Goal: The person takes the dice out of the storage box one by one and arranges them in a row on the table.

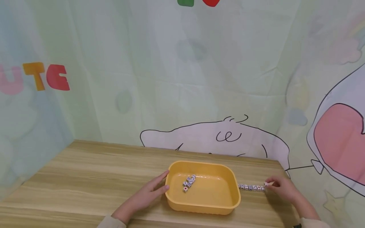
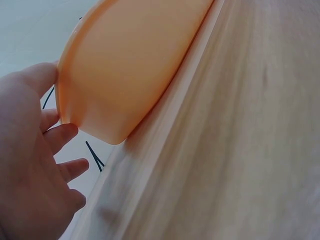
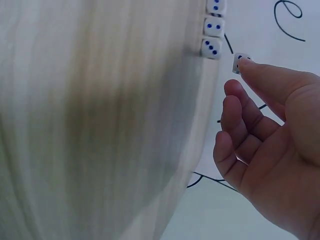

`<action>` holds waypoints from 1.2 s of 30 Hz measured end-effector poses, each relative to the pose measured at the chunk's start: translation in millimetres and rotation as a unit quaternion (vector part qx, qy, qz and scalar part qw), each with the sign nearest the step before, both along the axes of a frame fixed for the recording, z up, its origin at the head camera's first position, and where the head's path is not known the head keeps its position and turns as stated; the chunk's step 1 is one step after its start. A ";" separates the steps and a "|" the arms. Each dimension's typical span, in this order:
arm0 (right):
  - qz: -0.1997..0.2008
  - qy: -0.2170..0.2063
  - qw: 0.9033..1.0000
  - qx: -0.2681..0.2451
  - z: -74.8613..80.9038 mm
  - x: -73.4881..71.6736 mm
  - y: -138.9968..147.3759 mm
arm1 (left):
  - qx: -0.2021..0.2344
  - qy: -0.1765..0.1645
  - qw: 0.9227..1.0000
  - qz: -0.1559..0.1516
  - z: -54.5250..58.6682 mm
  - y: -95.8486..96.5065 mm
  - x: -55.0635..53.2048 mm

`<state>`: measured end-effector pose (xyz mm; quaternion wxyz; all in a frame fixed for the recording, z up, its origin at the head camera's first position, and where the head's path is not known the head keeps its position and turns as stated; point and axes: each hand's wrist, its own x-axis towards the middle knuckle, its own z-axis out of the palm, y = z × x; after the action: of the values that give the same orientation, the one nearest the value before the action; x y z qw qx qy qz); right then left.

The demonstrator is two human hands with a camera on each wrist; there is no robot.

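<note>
So from my end of the feed, I've got the right hand (image 1: 280,187) pinching a single white die (image 3: 237,65) between thumb and index finger, blue pips partly hidden by the thumb. The other fingers are loosely bent below the pinch. Just beside that die, on the side toward the left hand (image 1: 146,195), there's a neat row of dice (image 1: 251,187) on the wood-look table (image 1: 99,177). It runs from near the right fingertips over to the tub, but I can't tell if the far end actually touches the wall. The die in the pinch is apart from the row in the right wrist view.

My left hand has its fingers spread and a bit bent, thumb and fingertips touching the near end of the yellow tub (image 1: 199,209), which sits between both hands. Just past that wall from the left fingers, a little clump of loose dice (image 1: 185,189) lies on the tub floor, one showing a red pip. Beyond both hands hangs a pale green cartoon backdrop (image 1: 128,79).
</note>
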<state>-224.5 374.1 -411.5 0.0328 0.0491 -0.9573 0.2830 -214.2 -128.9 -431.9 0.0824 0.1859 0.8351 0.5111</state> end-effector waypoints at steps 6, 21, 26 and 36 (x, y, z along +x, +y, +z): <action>-0.007 -0.004 1.000 0.004 -5.5 0.2 5.7 | 0.003 -0.001 1.000 0.001 -0.3 -0.2 0.1; -0.002 -0.020 1.000 0.014 -11.2 1.2 1.8 | 0.002 -0.004 1.000 -0.001 -0.7 0.0 -0.1; 0.004 -0.016 1.000 0.016 -10.8 1.2 2.5 | 0.003 -0.003 1.000 -0.002 -0.8 -0.5 -0.2; 0.001 -0.021 1.000 0.001 -2.5 2.5 2.6 | 0.001 -0.004 1.000 -0.001 -0.1 -0.6 0.5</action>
<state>-221.9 376.7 -413.9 0.0120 0.0440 -0.9579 0.2834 -213.6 -129.4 -432.1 0.0862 0.1848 0.8340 0.5127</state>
